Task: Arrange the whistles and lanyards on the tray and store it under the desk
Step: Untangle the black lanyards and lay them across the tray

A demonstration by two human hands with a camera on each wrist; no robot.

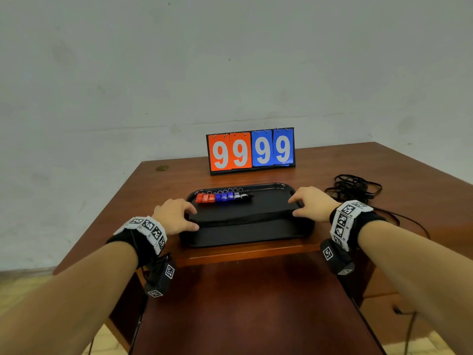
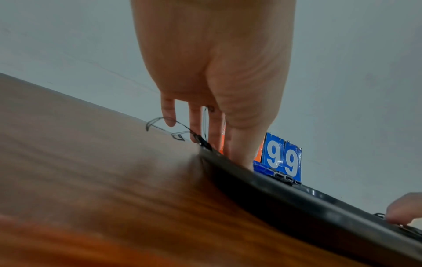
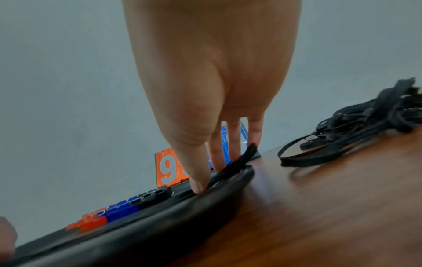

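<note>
Right now both hands are working at opposite ends of a bundle of black lanyards (image 1: 243,218) that is lying stretched straight across the middle of the black tray (image 1: 245,238). At the tray's left end, the left hand (image 1: 175,216) is pinching the bundle between thumb and curled fingers; the left wrist view is showing the thumb coming down onto the tray's edge, with thin cord loops sticking out past the fingers. At the right end, the right hand (image 1: 313,204) is doing the same, and in the right wrist view its thumb and fingers are closing on the looped black strap end (image 3: 239,162) at the rim. The two hands are sitting well apart. Along the tray's far side, a row of whistles (image 1: 222,196) is lying side by side, red, then blue, then pale and black. The tray itself is resting on the wooden desk (image 1: 163,185), near its front edge. Behind it a flip scoreboard (image 1: 250,151) is standing, reading 99 99. To the right, a loose heap of black lanyards (image 1: 354,187) is lying on the desk.
</note>
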